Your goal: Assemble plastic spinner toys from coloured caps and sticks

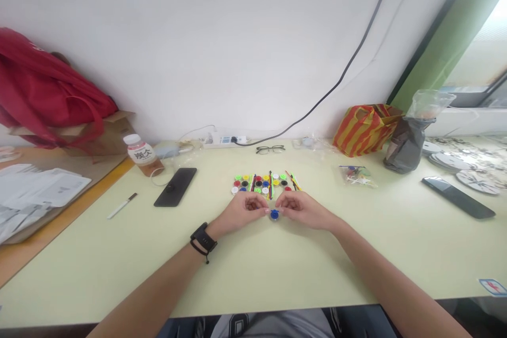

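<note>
Near the middle of the table, a small blue round plastic piece (274,215) with a pale or see-through rim sits between my two hands. My left hand (246,211), with a black watch on its wrist, pinches at the left side of this piece. From the right, the thumb and fingers of my right hand (303,210) close on its other side. Just beyond my fingers lie rows of coloured round pieces (259,184) in red, yellow, green, white, black and blue. Bundles of thin coloured sticks (271,182) lie among them; my hands partly hide the nearest ones.
Left: a phone (175,187), a drink bottle (143,155), a pen (122,206) and a red bag (47,84). Glasses (270,149) and a power strip (225,140) lie by the wall. Right: a bag of small parts (357,175), a striped bag (366,129) and a dark phone-like slab (458,198).
</note>
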